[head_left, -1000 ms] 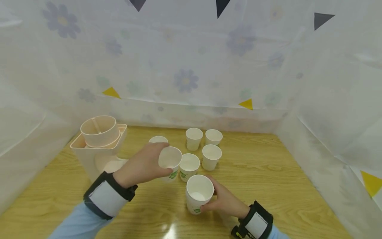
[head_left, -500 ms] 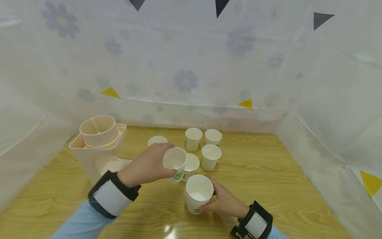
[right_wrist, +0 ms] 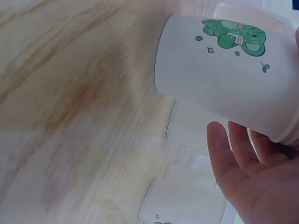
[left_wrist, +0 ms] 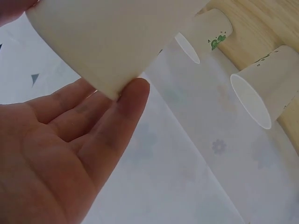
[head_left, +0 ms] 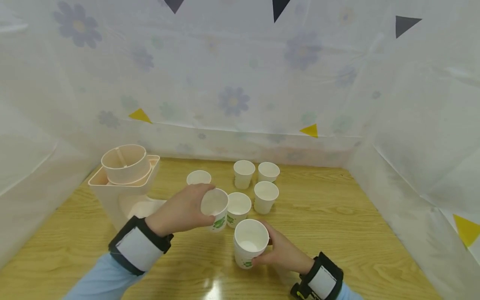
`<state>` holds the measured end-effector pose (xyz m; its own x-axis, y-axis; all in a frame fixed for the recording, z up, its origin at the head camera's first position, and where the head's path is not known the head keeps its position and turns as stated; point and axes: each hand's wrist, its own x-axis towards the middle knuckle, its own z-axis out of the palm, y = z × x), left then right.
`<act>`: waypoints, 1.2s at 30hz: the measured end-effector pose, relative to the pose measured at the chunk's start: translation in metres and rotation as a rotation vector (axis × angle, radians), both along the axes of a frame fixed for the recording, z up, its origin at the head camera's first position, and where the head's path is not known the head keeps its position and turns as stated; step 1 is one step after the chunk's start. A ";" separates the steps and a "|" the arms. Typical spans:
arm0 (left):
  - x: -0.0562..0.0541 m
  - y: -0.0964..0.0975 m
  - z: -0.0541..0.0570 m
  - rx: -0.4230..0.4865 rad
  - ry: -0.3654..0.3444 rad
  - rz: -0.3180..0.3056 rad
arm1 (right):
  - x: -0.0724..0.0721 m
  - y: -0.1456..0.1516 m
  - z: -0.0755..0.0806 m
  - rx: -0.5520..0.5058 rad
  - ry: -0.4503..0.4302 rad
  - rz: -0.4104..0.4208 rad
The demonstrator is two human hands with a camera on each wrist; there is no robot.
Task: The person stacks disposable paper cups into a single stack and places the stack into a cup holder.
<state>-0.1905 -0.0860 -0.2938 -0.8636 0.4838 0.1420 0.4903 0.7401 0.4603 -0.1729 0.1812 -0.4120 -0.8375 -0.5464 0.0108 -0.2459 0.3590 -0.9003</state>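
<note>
Cups being gathered, it seems.
Left hand (head_left: 181, 211) pinches a paper cup (head_left: 216, 203) at half past ten from the near cup (head_left: 249, 243); right hand (head_left: 284, 252) grips that one; next probably needs gentle, steady fingers.

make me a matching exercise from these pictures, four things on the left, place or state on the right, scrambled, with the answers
Column 1
1. Left hand
2. Right hand
3. Beige plastic container with a round top
4. Dark grey triangles

Column 2
A. Holds the white paper cup nearest the person
B. Near the top of the head view
C. Holds a green-printed white paper cup, farther left than A's
D. On the left side of the wood-grain table

Pairs: 1-C, 2-A, 3-D, 4-B
</note>
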 end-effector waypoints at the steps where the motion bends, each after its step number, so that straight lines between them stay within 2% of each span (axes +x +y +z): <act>1: 0.000 0.000 0.000 0.003 -0.001 -0.003 | 0.000 0.000 0.000 -0.001 0.000 0.002; 8: 0.001 0.001 0.005 -0.001 -0.002 -0.020 | 0.000 0.001 0.001 -0.002 0.000 0.010; 19: 0.007 0.013 0.016 0.005 0.076 -0.078 | -0.001 0.001 0.000 -0.004 -0.023 0.011; 28: 0.013 0.023 0.020 0.019 0.066 -0.121 | 0.001 0.001 0.001 0.011 -0.036 0.006; 31: 0.014 0.028 0.021 0.039 0.057 -0.150 | 0.002 0.001 0.003 0.010 -0.041 0.005; 36: 0.015 0.038 0.018 0.074 0.025 -0.231 | 0.003 0.000 0.006 -0.011 -0.045 0.024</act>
<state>-0.1754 -0.0476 -0.2755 -0.7266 0.6560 0.2042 0.6549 0.5716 0.4943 -0.1702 0.1814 -0.4059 -0.8237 -0.5667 -0.0209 -0.2135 0.3439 -0.9144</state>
